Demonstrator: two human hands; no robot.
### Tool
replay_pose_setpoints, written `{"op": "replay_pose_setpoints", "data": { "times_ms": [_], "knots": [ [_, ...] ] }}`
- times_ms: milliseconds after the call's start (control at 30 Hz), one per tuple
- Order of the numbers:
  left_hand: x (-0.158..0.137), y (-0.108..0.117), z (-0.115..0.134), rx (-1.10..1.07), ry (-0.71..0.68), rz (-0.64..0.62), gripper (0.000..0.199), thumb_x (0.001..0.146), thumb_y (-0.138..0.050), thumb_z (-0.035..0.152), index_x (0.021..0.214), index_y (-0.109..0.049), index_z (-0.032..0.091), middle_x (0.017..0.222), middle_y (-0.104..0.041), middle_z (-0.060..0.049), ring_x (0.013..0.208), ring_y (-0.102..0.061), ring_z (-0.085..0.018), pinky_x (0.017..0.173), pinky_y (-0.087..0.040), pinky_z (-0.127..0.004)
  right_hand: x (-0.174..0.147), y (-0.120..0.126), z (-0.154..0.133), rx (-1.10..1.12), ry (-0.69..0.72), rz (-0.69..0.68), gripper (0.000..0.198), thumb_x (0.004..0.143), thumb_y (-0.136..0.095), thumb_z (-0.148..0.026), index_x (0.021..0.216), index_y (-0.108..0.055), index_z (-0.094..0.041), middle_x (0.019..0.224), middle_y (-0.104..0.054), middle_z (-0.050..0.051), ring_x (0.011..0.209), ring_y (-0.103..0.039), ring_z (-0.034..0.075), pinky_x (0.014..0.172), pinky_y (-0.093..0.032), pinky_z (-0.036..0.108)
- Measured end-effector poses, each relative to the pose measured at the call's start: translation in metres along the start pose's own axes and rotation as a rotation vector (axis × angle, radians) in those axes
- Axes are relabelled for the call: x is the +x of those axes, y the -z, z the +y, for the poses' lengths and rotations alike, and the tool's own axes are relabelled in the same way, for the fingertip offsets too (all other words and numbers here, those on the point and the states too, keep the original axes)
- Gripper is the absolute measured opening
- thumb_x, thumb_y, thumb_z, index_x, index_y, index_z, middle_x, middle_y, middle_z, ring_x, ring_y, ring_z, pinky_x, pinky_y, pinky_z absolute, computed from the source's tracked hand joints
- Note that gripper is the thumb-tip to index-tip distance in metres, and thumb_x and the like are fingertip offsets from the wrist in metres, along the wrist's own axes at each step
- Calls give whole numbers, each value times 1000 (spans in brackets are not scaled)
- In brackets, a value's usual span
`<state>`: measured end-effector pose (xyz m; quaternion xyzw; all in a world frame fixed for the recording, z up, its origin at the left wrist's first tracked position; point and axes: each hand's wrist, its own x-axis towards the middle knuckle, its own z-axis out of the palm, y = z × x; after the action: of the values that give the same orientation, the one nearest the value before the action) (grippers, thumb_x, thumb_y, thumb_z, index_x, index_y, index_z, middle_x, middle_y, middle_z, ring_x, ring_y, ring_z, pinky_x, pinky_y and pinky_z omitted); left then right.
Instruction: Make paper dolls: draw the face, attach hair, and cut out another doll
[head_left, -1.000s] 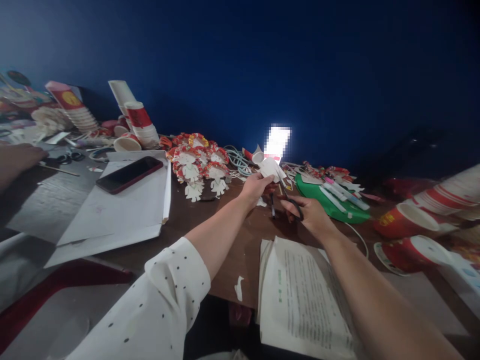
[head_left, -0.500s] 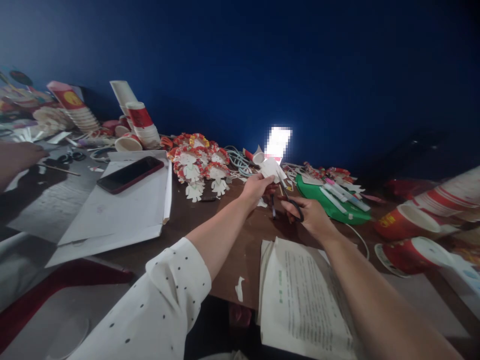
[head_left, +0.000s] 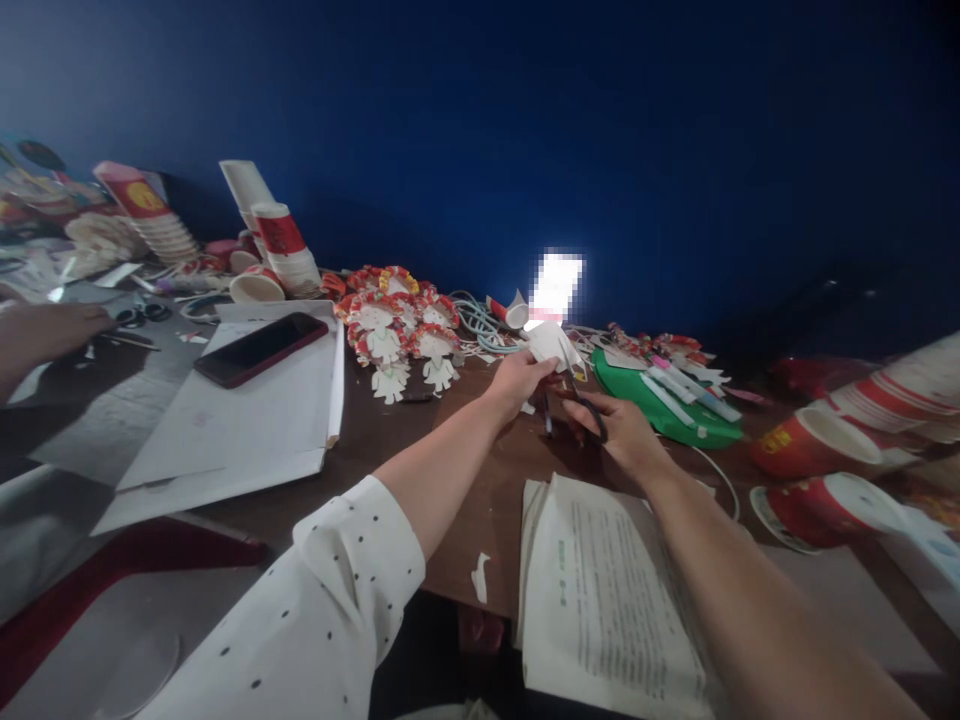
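Observation:
My left hand (head_left: 521, 380) is closed on a small piece of white paper (head_left: 551, 345), holding it up above the brown table. In my right hand (head_left: 619, 425) is a pair of scissors with black handles (head_left: 598, 418); the blades point at the paper and partly disappear behind it. How wide the blades stand cannot be made out. Below the hands a pen (head_left: 547, 418) lies on the table. To the left lies a cluster of cut-out paper dolls (head_left: 386, 345) with red frilly tops. Right of my hands is a green pouch (head_left: 675, 425) with pens on it.
An open book (head_left: 611, 600) lies at the front. On the left, a phone (head_left: 261, 350) rests on white card (head_left: 240, 435), near stacked paper cups (head_left: 289, 245). Another person's hand (head_left: 49, 335) is at the far left. More cups (head_left: 817, 440) lie at right.
The white paper has tilted and turned in my left hand, which shifted slightly right. My right hand stays nearly in place with the scissors. The other person's hand has moved right.

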<state>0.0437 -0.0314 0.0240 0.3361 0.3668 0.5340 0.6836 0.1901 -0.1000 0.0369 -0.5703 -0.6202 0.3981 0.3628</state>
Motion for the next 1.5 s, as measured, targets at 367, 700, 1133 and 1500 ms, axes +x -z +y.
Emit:
{"op": "replay_pose_setpoints", "data": {
  "times_ms": [367, 700, 1133, 1500],
  "knots": [
    [0, -1, -4, -23, 1, -17, 6, 78, -69, 10, 73, -66, 10, 65, -67, -3, 58, -62, -12, 70, -54, -28, 0, 2, -1, -50, 46, -5, 51, 79, -65, -58, 103, -77, -15, 56, -57, 0, 57, -49, 14, 54, -36, 27],
    [-1, 0, -3, 7, 3, -23, 3, 79, -68, 10, 76, -66, 9, 65, -67, -3, 58, -62, -12, 68, -53, -27, 4, 3, 6, -21, 47, -20, 45, 80, -66, -56, 93, -77, -13, 53, -55, -1, 55, -47, 13, 54, -35, 26],
    [-1, -3, -3, 20, 1, 18, 6, 79, -66, 9, 73, -65, 10, 63, -65, -2, 53, -60, -10, 63, -52, -25, 6, 0, 12, -41, 57, 17, 55, 77, -68, -59, 107, -76, -14, 54, -57, 0, 53, -48, 13, 51, -33, 26],
    [0, -3, -12, 168, -74, 27, 6, 80, -64, 15, 75, -66, 12, 66, -64, -1, 58, -57, -10, 63, -46, -23, 4, -1, 11, 21, 51, 12, 47, 79, -66, -59, 86, -74, -13, 58, -57, 0, 54, -46, 12, 51, -32, 25]
  ]
}}
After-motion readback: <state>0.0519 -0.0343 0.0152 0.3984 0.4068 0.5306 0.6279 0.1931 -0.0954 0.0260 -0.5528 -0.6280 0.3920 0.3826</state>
